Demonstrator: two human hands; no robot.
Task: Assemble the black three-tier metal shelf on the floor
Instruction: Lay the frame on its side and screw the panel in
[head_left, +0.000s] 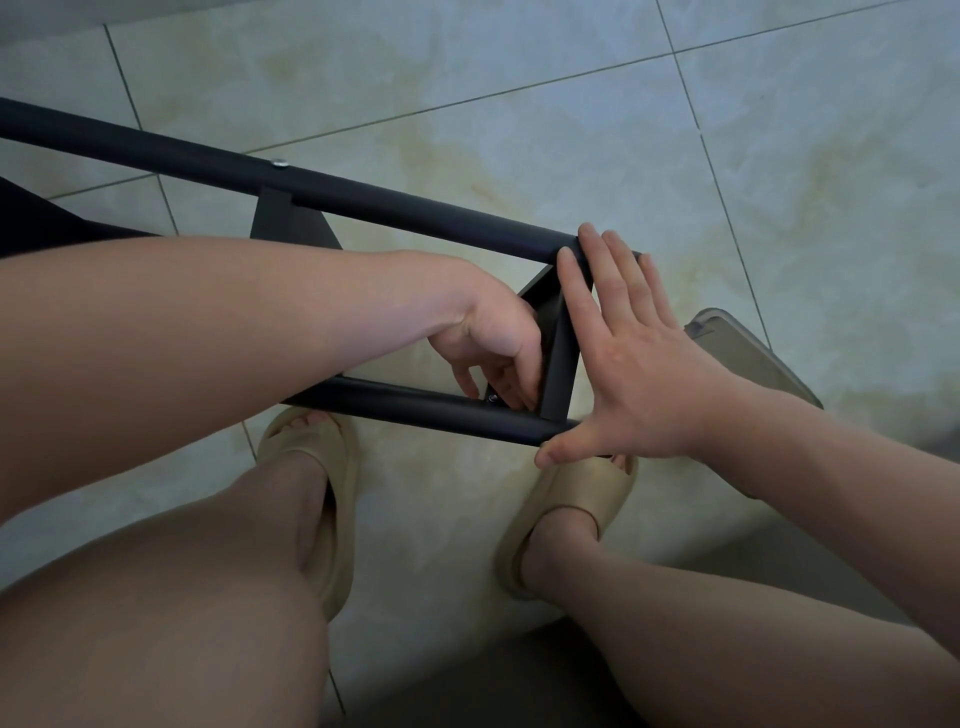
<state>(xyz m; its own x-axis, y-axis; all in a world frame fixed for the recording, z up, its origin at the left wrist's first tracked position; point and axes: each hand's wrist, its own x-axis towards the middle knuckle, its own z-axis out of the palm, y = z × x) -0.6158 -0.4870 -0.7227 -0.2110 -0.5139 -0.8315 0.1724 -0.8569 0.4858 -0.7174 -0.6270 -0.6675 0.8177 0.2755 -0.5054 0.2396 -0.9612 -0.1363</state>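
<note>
The black metal shelf frame (395, 205) lies on its side over the tiled floor, two long tubes running left to right with a flat shelf end (558, 364) between them. My right hand (628, 353) is spread flat against that end, fingertips on the far tube, thumb on the near tube (441, 410). My left hand (493, 348) reaches inside the frame and pinches a small screw or nut (491, 398) at the joint with the near tube. A silver bolt head (280, 164) shows on the far tube.
My two feet in beige slide sandals (332, 499) stand on the tiles right under the frame. A translucent grey plastic lid or box (748, 353) lies on the floor behind my right wrist. Bare pale tiles stretch beyond the frame.
</note>
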